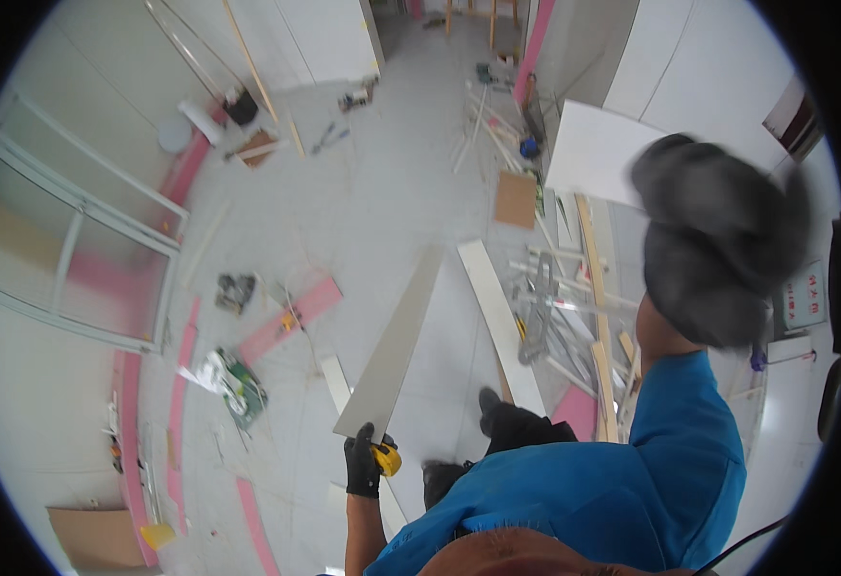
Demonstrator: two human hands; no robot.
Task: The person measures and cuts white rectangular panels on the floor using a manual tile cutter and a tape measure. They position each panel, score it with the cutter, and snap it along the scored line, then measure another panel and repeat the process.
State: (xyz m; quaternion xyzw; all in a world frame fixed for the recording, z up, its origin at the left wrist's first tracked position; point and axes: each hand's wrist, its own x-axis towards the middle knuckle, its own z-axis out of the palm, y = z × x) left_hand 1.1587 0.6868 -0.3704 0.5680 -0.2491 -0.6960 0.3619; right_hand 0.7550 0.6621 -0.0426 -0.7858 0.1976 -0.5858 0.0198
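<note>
My left hand (pixel 362 466), in a black glove, is closed around the near end of a long, pale narrow board (pixel 396 346). A yellow tape measure (pixel 388 459) is in the same hand, against the board's end. The board points away from me across the floor. Raised high at the right, close to the camera, is my right hand (pixel 718 235) in a dark grey glove. Motion smears its fingers, so whether it holds anything is hidden. Another white board (pixel 502 326) lies on the floor right of the held one, beside my shoe.
Wood strips (pixel 588 259) and offcuts pile up at the right, by a large white panel (pixel 593 154). Leftward lie a pink strip (pixel 291 320), a green power tool (pixel 240 389) and a grey object (pixel 235 293). A glazed frame (pixel 75 254) stands along the left wall.
</note>
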